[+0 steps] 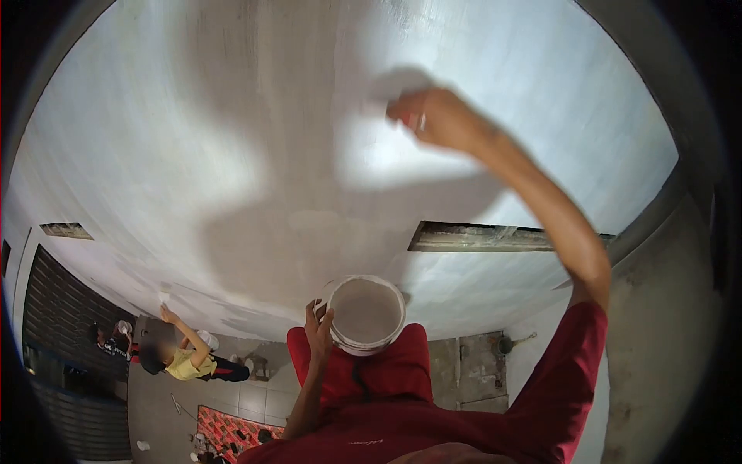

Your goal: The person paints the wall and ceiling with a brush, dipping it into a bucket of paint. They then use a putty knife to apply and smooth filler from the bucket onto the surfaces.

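My left hand [317, 329] grips the left side of a round white bucket [367, 346], its fingers over the rim. Inside the bucket is greyish-white paint [367, 311]. The bucket sits at the front of my red trousers [352, 379]. Stretched up and forward, my right hand [437, 116] is closed close to the wall [301, 139]. A small red and white bit shows between its fingers, but blur hides what it belongs to. The wall is streaked with white and grey, and shadows of my arm and body fall across it.
A long narrow opening [487, 237] cuts the wall at right. Below left, a person in a yellow shirt [189, 363] reaches toward the wall, near a white bucket [207, 340] and a stool [260, 368]. Another person [112, 340] is by the dark shutter [69, 309]. A patterned red mat [232, 425] lies on the floor.
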### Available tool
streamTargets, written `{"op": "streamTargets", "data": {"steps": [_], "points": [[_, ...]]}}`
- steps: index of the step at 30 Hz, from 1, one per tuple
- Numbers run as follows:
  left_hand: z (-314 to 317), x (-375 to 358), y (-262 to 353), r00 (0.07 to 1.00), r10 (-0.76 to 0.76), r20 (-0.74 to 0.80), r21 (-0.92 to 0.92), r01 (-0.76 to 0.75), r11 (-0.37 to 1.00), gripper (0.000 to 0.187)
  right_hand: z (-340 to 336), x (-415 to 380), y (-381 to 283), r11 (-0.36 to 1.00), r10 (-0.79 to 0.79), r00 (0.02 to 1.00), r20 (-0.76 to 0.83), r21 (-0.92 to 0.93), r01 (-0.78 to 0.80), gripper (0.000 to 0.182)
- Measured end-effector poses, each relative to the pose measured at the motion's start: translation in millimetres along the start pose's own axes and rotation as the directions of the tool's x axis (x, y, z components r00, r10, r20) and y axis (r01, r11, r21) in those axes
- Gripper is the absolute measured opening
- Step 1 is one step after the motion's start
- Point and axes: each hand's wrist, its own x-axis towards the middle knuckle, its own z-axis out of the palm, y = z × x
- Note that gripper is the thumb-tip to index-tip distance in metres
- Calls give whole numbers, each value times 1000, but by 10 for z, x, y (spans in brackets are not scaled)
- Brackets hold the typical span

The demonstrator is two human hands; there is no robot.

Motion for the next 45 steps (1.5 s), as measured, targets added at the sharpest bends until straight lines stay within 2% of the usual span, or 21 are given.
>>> {"op": "streamTargets", "data": {"steps": [1, 4, 6, 9, 11, 14, 16, 18, 21, 24, 26, 27, 29, 31, 32, 34, 37, 39, 40, 42, 45], "points": [[-18, -32, 18, 1000, -5, 1, 8, 5, 1000, 49, -276, 167, 118, 999, 14, 999, -49, 45, -12, 18], [4, -1, 9, 1000, 8, -12, 27, -8, 1000, 48, -944, 497, 190, 971, -100, 960, -260, -234, 37, 16], [-21, 5, -49, 999, 29, -24, 57, -28, 998, 48, -1313, 666, 73, 973, -87, 950, -301, -232, 16, 15], [1, -22, 45, 1000, -7, -29, 43, 9, 999, 48, -1145, 586, 135, 883, -106, 930, -351, -463, -74, 18], [-41, 1, -55, 1000, 18, -17, 61, -16, 998, 48, -826, 439, 41, 783, -177, 959, -222, -622, 0, 20], [-42, 16, -121, 999, 29, -16, 40, -28, 999, 48, 102, 83, 97, 846, -266, 962, -57, -491, 205, 15], [-18, 47, -84, 1000, 26, -12, 27, -25, 999, 48, 494, -183, -103, 821, -286, 957, -40, -526, 223, 11], [-20, 4, -45, 1000, 2, -11, 38, -1, 999, 48, 795, -393, -253, 913, -198, 975, 102, -343, 222, 11], [-22, -4, -55, 1000, 18, -16, 35, -17, 999, 49, 1067, -574, -286, 953, -259, 962, 81, -140, 268, 8], [-31, 6, -91, 1000, 15, -18, 33, -14, 999, 49, 609, -270, -217, 983, -139, 974, 181, 142, 114, 8], [-30, -19, -98, 1000, 15, -19, 24, -14, 1000, 49, 159, 67, -7, 996, -69, 996, -49, 56, 72, 14], [-24, 8, -90, 1000, 24, -19, 19, -24, 1000, 49, -143, 246, 144, 986, -43, 997, -70, 156, 54, 17], [-19, 11, -79, 1000, 6, -18, 1, -6, 1000, 50, -670, 534, 188, 993, -73, 972, -223, -103, 51, 13], [-23, 18, -93, 1000, 4, -27, 5, -4, 1000, 50, -1082, 725, 253, 979, -75, 947, -311, -203, 11, 15], [-26, 20, -103, 999, 14, -32, 18, -13, 1000, 50, -1274, 820, 341, 967, -159, 932, -325, -244, 80, 20], [-9, -7, -80, 1000, 4, -29, 33, -3, 999, 50, -1601, 913, 91, 953, 4, 968, -250, -292, -80, 15], [-1, 2, 7, 1000, -7, -14, 35, 7, 999, 49, -1449, 954, 278, 808, -501, 775, -384, -530, 259, 12], [-22, 7, -71, 1000, 10, -7, 27, -10, 1000, 49, -1223, 717, 22, 872, -150, 943, -297, -490, -15, 17], [-39, 12, -74, 1000, 8, -4, 26, -8, 1000, 49, -1087, 623, -49, 862, 43, 969, -244, -481, -159, 23], [-31, 4, -88, 1000, 3, -1, 12, -3, 1000, 49, -416, 388, 338, 792, -372, 890, -263, -590, 156, 17], [-10, -13, 1, 1000, -12, 0, 3, 12, 1000, 48, 173, -65, 135, 833, -317, 934, -165, -519, 191, 13]]}}
